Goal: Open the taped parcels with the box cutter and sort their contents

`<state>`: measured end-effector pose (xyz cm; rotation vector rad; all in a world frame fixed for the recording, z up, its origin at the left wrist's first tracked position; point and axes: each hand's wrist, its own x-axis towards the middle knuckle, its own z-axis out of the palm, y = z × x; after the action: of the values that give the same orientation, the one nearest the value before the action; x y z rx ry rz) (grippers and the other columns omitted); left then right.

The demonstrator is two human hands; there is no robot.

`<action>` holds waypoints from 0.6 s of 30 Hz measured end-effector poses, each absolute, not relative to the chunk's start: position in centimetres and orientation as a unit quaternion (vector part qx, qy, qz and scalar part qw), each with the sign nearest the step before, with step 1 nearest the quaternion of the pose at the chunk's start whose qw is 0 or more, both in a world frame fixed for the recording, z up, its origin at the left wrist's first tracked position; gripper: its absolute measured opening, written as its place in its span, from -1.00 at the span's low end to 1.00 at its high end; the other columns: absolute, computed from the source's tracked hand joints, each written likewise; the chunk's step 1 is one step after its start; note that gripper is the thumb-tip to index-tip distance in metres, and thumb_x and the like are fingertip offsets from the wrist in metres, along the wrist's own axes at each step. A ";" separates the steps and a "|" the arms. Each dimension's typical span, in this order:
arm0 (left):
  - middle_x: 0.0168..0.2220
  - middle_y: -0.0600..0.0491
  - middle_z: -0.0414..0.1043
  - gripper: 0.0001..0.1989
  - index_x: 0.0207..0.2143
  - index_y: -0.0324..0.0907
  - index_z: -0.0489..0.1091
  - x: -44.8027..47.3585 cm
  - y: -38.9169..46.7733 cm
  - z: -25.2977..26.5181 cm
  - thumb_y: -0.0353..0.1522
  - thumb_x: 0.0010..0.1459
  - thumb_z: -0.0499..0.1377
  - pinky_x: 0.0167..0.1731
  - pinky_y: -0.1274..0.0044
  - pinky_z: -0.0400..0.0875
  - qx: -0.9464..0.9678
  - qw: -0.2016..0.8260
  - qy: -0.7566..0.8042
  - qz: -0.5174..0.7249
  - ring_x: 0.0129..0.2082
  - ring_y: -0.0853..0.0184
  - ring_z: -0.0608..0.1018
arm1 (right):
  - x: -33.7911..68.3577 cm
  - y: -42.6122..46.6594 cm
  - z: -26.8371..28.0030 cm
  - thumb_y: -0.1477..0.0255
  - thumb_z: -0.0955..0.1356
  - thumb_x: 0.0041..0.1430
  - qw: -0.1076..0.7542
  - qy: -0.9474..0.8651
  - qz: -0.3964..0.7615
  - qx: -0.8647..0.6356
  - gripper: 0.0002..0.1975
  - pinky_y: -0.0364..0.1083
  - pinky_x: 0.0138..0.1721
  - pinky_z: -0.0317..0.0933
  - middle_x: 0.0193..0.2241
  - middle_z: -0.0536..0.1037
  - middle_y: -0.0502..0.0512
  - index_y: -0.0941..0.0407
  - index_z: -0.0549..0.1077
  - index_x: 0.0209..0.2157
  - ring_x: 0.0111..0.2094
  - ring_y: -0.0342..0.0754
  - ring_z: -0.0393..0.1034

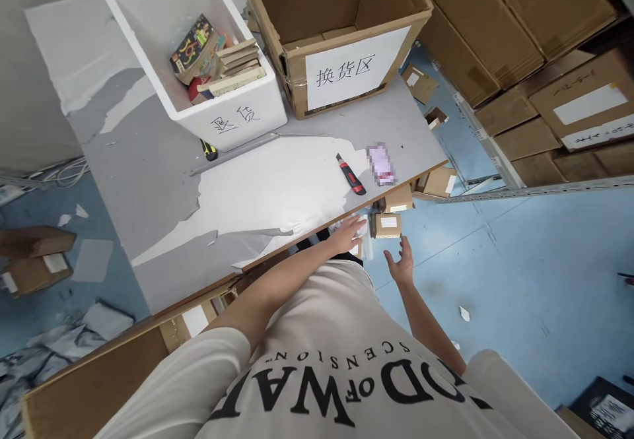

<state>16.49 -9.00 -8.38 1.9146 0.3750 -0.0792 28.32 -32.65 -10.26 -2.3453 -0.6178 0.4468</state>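
Below the table's front edge, my left hand (pixel 348 235) reaches down with its fingers apart, holding nothing that I can see. To its right my right hand (pixel 400 264) hangs over the blue floor, thumb and fingers spread. Between and just beyond the two hands is a small cardboard box (pixel 387 226) with a white label, apart from my right hand. A second small box (pixel 397 198) sits behind it, partly under the table edge. On the tabletop above lie a red and black utility knife (pixel 351 175) and a phone (pixel 381 164) with a blurred screen.
The table (pixel 163 228) has a torn grey covering. On it stand a white foam box (pixel 238 122) with several books and a large open carton (pixel 297 96). Shelving (pixel 559 188) with stacked cartons is at right. Crumpled grey bags (pixel 64 346) lie at lower left.
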 end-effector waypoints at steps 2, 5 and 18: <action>0.36 -0.14 -0.08 -0.17 0.30 -0.15 0.05 18.3 -9.8 -8.1 -0.17 0.02 0.27 0.30 0.20 -0.04 0.802 0.581 0.115 -0.075 0.37 0.06 -0.02 | 27.8 -31.8 -10.0 0.06 0.28 0.15 0.333 -0.246 0.143 -0.899 -0.21 0.22 0.12 0.17 0.27 0.14 0.36 0.12 0.01 0.31 0.25 0.19 0.11; 0.38 -0.17 -0.16 0.10 0.35 -0.17 -0.12 19.1 -10.3 -7.4 -0.11 -0.15 0.37 0.29 0.14 -0.07 0.802 0.582 0.089 -0.102 0.38 -0.01 -0.12 | 27.0 -31.1 -9.6 0.08 0.25 0.19 0.346 -0.241 0.123 -0.898 -0.22 0.21 0.16 0.13 0.27 0.14 0.37 0.15 -0.03 0.32 0.27 0.18 0.07; 0.37 -0.15 -0.12 0.12 0.35 -0.18 -0.13 12.9 -4.9 -4.2 -0.09 -0.14 0.37 0.32 0.26 -0.04 0.771 0.553 0.301 0.098 0.37 0.08 -0.02 | 31.6 -22.2 -9.8 0.06 0.28 0.14 0.376 -0.365 0.174 -0.833 -0.14 0.22 0.16 0.14 0.25 0.17 0.44 0.23 -0.03 0.32 0.24 0.22 0.14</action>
<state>12.90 -4.90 -4.21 1.8223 0.7121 0.2321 31.59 -22.15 -9.78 -2.1319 -0.9348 0.4441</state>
